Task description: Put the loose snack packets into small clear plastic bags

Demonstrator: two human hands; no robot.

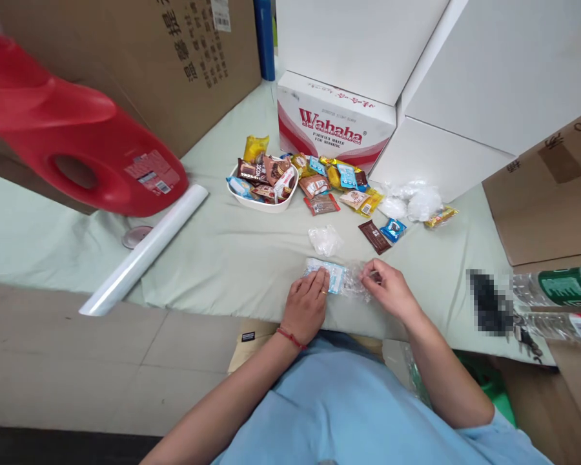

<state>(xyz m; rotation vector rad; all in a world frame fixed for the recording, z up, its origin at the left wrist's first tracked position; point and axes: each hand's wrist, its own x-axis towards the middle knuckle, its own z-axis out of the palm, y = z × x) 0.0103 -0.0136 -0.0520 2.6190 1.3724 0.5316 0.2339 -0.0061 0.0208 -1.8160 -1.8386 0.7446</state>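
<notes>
In the head view, the left hand [306,303] lies over a blue packet [337,279] near the front edge of the green cloth [232,258], fingers close together; whether it grips or only presses, I cannot tell. The right hand [386,287] has thumb and forefinger pinched on clear film [354,283] at the packet's right end. Crumpled plastic [325,240] sits just beyond the packet. Further back, a white tub [266,207] is heaped with wrapped snacks [277,171]; more lie loose to its right, before the Wahaha carton [336,123]. A brown bar [374,237] lies nearer the right hand. To the left, a white roll [145,252] lies slantwise beside a red jug [82,135].
</notes>
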